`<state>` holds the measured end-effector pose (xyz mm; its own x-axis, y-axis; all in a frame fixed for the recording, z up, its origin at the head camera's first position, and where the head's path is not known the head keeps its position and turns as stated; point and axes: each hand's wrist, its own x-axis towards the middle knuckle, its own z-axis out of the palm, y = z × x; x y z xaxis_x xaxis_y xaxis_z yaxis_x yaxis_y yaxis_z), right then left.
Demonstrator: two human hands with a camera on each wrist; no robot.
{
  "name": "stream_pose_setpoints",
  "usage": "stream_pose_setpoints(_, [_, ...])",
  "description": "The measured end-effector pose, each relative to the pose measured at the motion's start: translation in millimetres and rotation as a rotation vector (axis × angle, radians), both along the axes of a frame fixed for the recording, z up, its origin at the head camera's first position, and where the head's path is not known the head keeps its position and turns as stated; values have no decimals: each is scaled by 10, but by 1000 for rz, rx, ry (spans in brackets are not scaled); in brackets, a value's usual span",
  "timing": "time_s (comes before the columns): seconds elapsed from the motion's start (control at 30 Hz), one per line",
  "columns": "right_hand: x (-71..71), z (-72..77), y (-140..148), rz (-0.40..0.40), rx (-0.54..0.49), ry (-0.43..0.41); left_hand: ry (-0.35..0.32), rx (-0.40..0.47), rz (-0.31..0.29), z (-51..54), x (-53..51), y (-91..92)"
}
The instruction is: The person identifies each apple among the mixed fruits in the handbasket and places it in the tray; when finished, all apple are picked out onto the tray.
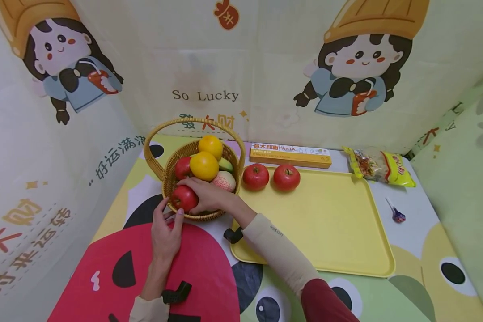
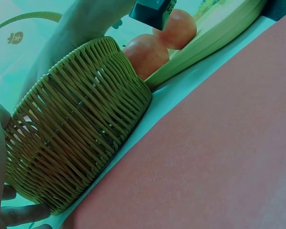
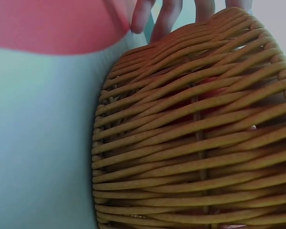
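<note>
A wicker basket (image 1: 204,218) stands at the left of the table, its handle arching over the back. My right hand (image 1: 205,195) reaches into it from the right and grips a red apple (image 1: 184,199) near the front rim. Against the basket's near-left side, my left hand (image 1: 167,232) holds the wall, thumb by the rim. Its fingers (image 3: 168,16) show along the weave in the right wrist view. Also inside are two oranges (image 1: 204,166), another red fruit (image 1: 183,168), a pale speckled peach-like fruit (image 1: 224,180) and part of a green fruit (image 1: 225,165).
Right of the basket lies a yellow tray (image 1: 326,223). Two round red fruits (image 1: 286,178) sit at its back left. Behind it is a pasta box (image 1: 290,156). A yellow snack packet (image 1: 380,167) and a wrapped lollipop (image 1: 397,214) lie to the right.
</note>
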<state>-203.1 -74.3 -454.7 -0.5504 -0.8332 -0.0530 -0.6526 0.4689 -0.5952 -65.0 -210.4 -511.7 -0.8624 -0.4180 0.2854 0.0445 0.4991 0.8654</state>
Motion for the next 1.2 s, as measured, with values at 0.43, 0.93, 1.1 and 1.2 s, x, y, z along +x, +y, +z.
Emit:
stream_pose_setpoints(0.43, [-10,21,29,18,-58,-15,-6,0,-1,-1,5,-4])
stream_pose_setpoints(0.93, [34,214,156,18,-159,18,7,-7,-5,-22,9,-31])
stream_pose_setpoints(1.1, [81,299,235,-18,-164,24,2,-12,-3,-25,3,-36])
stream_pose_setpoints(1.2, [113,349,289,-39,-156,41,7,-13,0,-25,4,-37])
